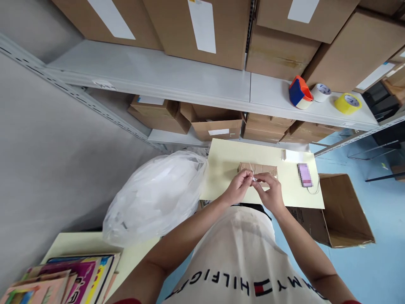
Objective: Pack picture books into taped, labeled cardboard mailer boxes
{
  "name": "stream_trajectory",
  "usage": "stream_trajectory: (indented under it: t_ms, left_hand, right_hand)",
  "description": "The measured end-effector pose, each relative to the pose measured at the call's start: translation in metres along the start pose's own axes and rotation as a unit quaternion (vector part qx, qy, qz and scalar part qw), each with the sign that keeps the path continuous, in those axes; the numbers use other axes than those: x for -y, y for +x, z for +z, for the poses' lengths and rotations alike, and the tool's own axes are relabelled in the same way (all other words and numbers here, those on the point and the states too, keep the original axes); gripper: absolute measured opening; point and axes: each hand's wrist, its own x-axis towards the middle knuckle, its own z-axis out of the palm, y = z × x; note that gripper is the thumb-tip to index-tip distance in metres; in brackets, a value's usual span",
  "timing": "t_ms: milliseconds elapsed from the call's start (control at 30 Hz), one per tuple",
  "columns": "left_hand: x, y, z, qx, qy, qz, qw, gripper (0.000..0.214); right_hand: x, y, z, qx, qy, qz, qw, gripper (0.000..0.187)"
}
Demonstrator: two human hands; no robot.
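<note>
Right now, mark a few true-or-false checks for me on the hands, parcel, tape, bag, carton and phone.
1. The left hand and right hand pinch a small white piece over the parcel. True.
2. The yellow tape lies on the table. False: it is on the shelf, near the white tape.
3. The bag sits left of the table. True.
4. The carton on the floor is sealed. False: it is open, flaps spread.
5. The right hand holds the phone. False: the phone lies on the table, right of the parcel.
</note>
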Motion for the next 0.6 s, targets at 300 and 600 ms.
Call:
stream_trajectory:
  t_ms: [300,600]
  left_hand:
    - [-0.001,0.005,-0.008,0.003,0.158,0.092,0.983,0.021]
    - [0.014,0.012,-0.01,-0.001,0.203,0.098,0.974,0.018]
  right_hand:
    - [-0.011,0.006,0.007,0.041,0.148,0.118,0.981,0.018]
    - [-0.025,0.007,0.012,0.047,0.19,0.163,0.967,0.023]
